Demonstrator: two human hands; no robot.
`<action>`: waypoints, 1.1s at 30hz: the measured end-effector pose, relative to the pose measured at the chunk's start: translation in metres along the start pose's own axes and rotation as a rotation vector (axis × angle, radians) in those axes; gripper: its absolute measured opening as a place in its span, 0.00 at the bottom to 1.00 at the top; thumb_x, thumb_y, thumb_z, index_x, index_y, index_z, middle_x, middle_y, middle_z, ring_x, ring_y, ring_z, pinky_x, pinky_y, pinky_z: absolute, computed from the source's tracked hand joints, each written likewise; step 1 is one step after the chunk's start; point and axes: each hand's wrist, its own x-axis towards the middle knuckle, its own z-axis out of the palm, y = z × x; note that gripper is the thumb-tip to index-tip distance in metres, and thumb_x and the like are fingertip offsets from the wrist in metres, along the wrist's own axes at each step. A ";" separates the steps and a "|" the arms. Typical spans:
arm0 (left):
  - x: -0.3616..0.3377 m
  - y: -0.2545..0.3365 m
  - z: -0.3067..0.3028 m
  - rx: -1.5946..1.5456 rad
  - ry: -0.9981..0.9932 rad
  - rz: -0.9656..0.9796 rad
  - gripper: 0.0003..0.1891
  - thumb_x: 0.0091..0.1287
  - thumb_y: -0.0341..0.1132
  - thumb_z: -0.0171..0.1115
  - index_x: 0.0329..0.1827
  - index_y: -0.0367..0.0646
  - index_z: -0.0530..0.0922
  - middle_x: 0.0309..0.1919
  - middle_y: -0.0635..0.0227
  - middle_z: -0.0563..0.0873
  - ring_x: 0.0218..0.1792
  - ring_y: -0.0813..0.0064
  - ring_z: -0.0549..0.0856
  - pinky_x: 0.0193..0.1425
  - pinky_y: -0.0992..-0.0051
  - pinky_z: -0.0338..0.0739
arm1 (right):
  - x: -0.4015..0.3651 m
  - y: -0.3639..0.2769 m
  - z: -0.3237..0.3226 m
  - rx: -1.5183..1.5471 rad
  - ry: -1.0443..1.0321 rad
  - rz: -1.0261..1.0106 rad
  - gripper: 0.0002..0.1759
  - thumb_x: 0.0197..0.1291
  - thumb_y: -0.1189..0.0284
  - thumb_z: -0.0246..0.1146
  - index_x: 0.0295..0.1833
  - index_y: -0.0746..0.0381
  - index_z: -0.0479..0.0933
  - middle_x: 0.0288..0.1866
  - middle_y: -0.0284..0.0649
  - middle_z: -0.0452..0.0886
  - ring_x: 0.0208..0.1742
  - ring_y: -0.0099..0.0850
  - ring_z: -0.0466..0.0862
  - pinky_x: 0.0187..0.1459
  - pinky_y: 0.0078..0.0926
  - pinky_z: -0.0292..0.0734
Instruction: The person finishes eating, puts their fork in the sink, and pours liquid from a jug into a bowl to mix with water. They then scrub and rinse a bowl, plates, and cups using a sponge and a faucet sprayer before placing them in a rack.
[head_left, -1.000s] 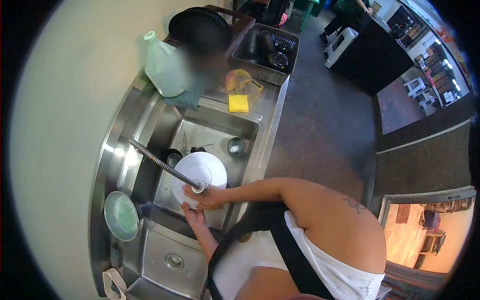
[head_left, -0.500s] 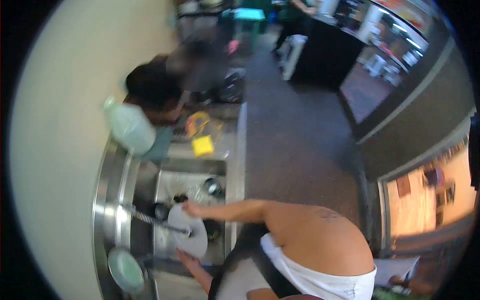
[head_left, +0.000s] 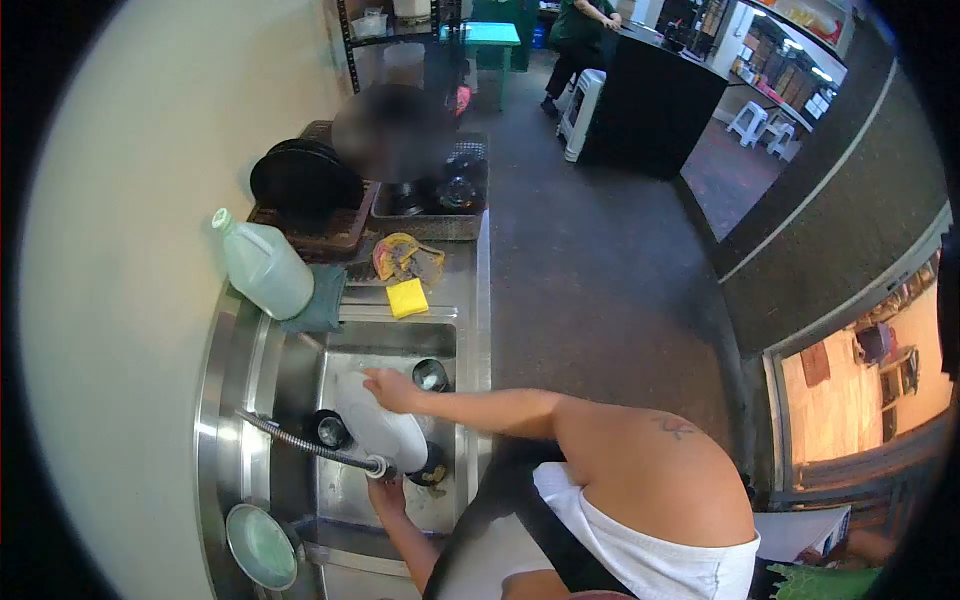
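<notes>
My right hand (head_left: 395, 388) grips the upper edge of a white plate (head_left: 378, 425), which is tilted over the sink (head_left: 345, 505). Close to the plate's lower edge is my left hand (head_left: 386, 492), its fingers largely hidden behind the faucet head (head_left: 380, 467) and plate. The faucet's coiled metal hose (head_left: 300, 440) reaches across to the plate. Around the plate in the basin are a dark cup (head_left: 430, 375), a second dark cup (head_left: 330, 428) and a dark bowl (head_left: 430, 465), partly covered by the plate.
A yellow sponge (head_left: 407, 298), yellow scrubbing cloth (head_left: 405, 258), green cloth (head_left: 318, 302) and pale jug (head_left: 265, 265) lie beyond the basin. Dark plates (head_left: 300, 180) stand racked beside a grey basket (head_left: 430, 228). A pale bowl (head_left: 262, 547) sits near the wall. Far off, a person (head_left: 580, 40) sits.
The plate has tilted and its lower end has moved up and right. My left hand has shifted up toward the faucet head. My right hand keeps its hold on the plate.
</notes>
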 end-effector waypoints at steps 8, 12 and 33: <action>-0.014 0.005 -0.005 -0.055 0.074 -0.069 0.24 0.66 0.51 0.55 0.61 0.48 0.70 0.59 0.65 0.74 0.62 0.64 0.70 0.67 0.52 0.55 | 0.007 -0.121 -0.091 -0.249 -0.132 -0.178 0.13 0.64 0.71 0.53 0.52 0.64 0.68 0.33 0.58 0.79 0.40 0.58 0.78 0.41 0.51 0.71; -0.023 0.008 0.011 -0.058 0.034 -0.105 0.25 0.64 0.51 0.56 0.61 0.50 0.70 0.59 0.66 0.74 0.62 0.61 0.69 0.66 0.52 0.54 | 0.004 -0.176 -0.142 -0.355 -0.278 -0.293 0.11 0.60 0.72 0.56 0.45 0.66 0.68 0.32 0.55 0.80 0.38 0.56 0.80 0.41 0.51 0.72; -0.071 -0.019 -0.003 0.568 -0.321 0.447 0.27 0.69 0.48 0.49 0.67 0.42 0.65 0.65 0.59 0.70 0.65 0.56 0.68 0.67 0.53 0.62 | -0.079 -0.024 -0.044 -0.692 -1.014 -1.270 0.17 0.52 0.59 0.61 0.43 0.57 0.74 0.41 0.36 0.78 0.48 0.34 0.78 0.47 0.37 0.67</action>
